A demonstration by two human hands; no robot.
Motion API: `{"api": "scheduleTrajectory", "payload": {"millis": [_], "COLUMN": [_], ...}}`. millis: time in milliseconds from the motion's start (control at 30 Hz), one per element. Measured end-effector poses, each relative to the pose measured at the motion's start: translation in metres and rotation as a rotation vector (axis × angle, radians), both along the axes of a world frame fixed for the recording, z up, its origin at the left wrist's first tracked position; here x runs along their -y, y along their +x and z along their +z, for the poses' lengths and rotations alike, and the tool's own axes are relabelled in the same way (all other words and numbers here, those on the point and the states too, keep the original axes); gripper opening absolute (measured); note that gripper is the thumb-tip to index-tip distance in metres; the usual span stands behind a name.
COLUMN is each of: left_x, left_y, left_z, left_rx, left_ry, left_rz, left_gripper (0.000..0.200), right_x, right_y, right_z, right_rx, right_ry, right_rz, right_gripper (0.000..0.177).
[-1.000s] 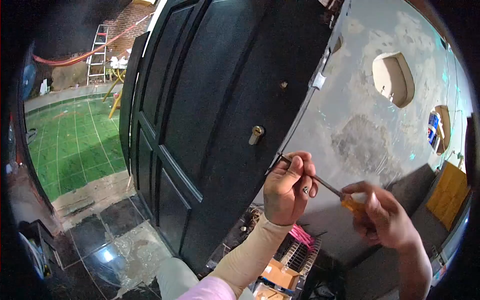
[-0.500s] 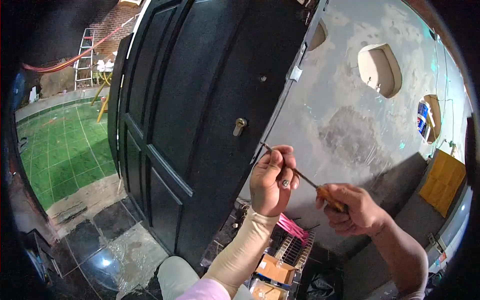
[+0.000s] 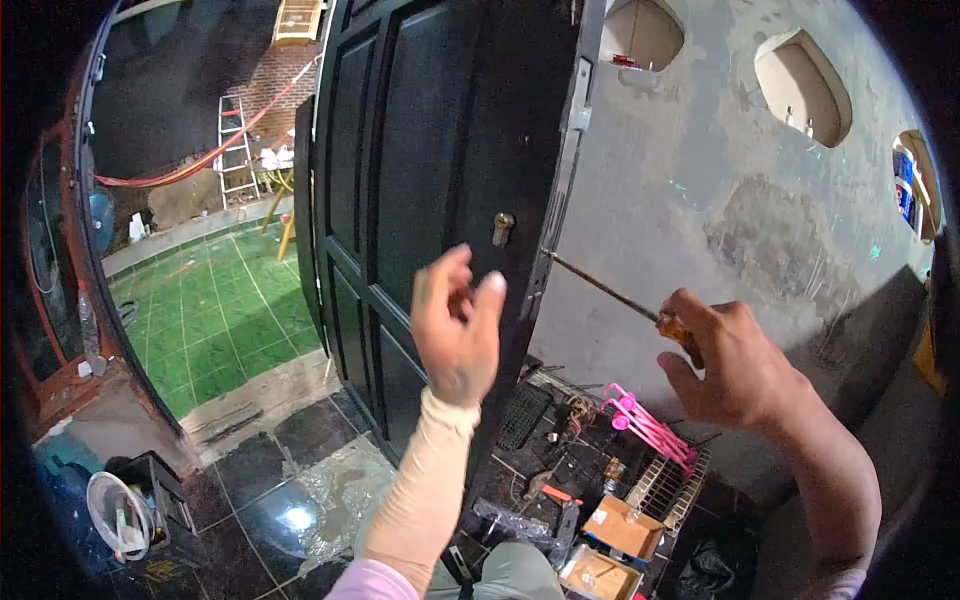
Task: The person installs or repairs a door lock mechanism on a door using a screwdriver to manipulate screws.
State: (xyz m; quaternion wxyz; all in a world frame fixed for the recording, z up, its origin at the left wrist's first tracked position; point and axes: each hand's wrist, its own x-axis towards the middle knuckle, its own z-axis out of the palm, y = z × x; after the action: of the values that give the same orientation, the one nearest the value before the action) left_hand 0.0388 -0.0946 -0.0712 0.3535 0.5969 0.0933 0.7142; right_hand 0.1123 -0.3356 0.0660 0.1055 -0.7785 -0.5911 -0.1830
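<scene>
A black panelled door (image 3: 420, 150) stands ajar, with a brass lock cylinder (image 3: 503, 228) in its face. My right hand (image 3: 735, 360) holds a screwdriver (image 3: 610, 292) by its amber handle. The screwdriver's tip meets the door's edge beside the cylinder. In front of the door face, just below the cylinder, my left hand (image 3: 458, 325) is raised with fingers apart and slightly curled, holding nothing.
Pink plastic items (image 3: 650, 430), a wire rack (image 3: 668, 490) and cardboard boxes (image 3: 622, 527) lie on the floor at the lower right. A grey wall (image 3: 660, 190) with niches rises at the right. A bucket (image 3: 120, 515) stands lower left.
My left hand has let go of the screwdriver shaft and moved left, in front of the door. The screwdriver's tip is now at the door edge. The view has shifted.
</scene>
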Motion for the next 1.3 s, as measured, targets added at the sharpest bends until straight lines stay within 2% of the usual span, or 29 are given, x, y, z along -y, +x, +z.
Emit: {"api": "scheduleTrajectory", "payload": {"millis": [33,100,133,167,267,367,467,567,700,733,833,867,967,1000,1100,1133,1233,1267,1300], "left_x": [-0.014,-0.035,-0.044,-0.047,-0.053,-0.057,-0.063,-0.064,-0.069,-0.07,-0.072,-0.072,-0.075,-0.076,-0.079,-0.08,-0.078,-0.076,-0.075], "left_y": [0.001,0.002,0.004,0.005,0.0,-0.006,-0.007,-0.003,0.003,0.002,0.006,0.007,0.011,0.012,0.013,0.013,0.018,0.022,0.025], "left_z": [0.017,0.048,0.059,0.066,0.073,0.075,0.076,0.071,0.066,0.065,0.062,0.061,0.061,0.06,0.061,0.062,0.059,0.056,0.056], "left_rx": [0.026,-0.036,-0.162,-0.231,-0.332,-0.419,-0.469,-0.376,-0.32,-0.346,-0.296,-0.268,-0.238,-0.237,-0.222,-0.217,-0.191,-0.175,-0.16], "left_ry": [0.079,0.206,0.39,0.472,0.623,0.639,0.626,0.637,0.689,0.668,0.698,0.716,0.75,0.757,0.766,0.751,0.704,0.68,0.663], "left_rz": [0.039,-0.114,0.011,0.073,0.095,0.012,-0.066,-0.075,-0.03,-0.06,-0.072,-0.064,-0.048,-0.043,-0.084,-0.083,-0.097,-0.107,-0.113], "left_gripper": [0.034,0.032,0.026,0.015,0.012,0.014,0.016,0.015,0.015,0.015,0.017,0.017,0.018,0.019,0.02,0.02,0.02,0.02,0.02], "right_x": [0.002,0.005,0.005,0.006,0.01,0.004,0.002,0.001,0.003,0.002,0.001,-0.001,-0.001,-0.003,-0.006,-0.009,-0.008,-0.007,-0.004], "right_y": [0.001,0.004,0.007,0.009,0.008,0.02,0.019,0.018,0.014,0.014,0.016,0.024,0.004,0.004,-0.004,-0.01,-0.001,-0.005,-0.003], "right_z": [0.002,0.004,0.005,0.005,-0.003,-0.01,0.004,0.021,0.009,0.007,0.004,-0.012,-0.027,-0.033,-0.015,-0.009,0.004,0.014,0.014], "right_rx": [-0.017,-0.039,-0.041,-0.044,0.323,0.054,-0.311,-1.219,-1.234,-1.055,-0.222,0.198,0.635,0.628,0.149,-0.082,-0.902,-1.054,-1.097], "right_ry": [-0.02,-0.023,-0.001,0.021,0.078,0.093,0.067,0.009,0.002,-0.006,-0.047,0.058,0.011,-0.026,-0.152,-0.09,0.019,-0.004,0.006], "right_rz": [0.021,0.046,0.052,0.058,-0.043,0.128,0.042,-0.121,-0.029,-0.034,-0.012,0.067,-0.111,-0.154,-0.156,-0.078,-0.107,-0.157,-0.159], "right_gripper": [0.021,0.024,0.025,0.026,0.025,0.027,0.03,0.033,0.03,0.027,0.027,0.03,0.025,0.022,0.016,0.016,0.023,0.028,0.028]}}
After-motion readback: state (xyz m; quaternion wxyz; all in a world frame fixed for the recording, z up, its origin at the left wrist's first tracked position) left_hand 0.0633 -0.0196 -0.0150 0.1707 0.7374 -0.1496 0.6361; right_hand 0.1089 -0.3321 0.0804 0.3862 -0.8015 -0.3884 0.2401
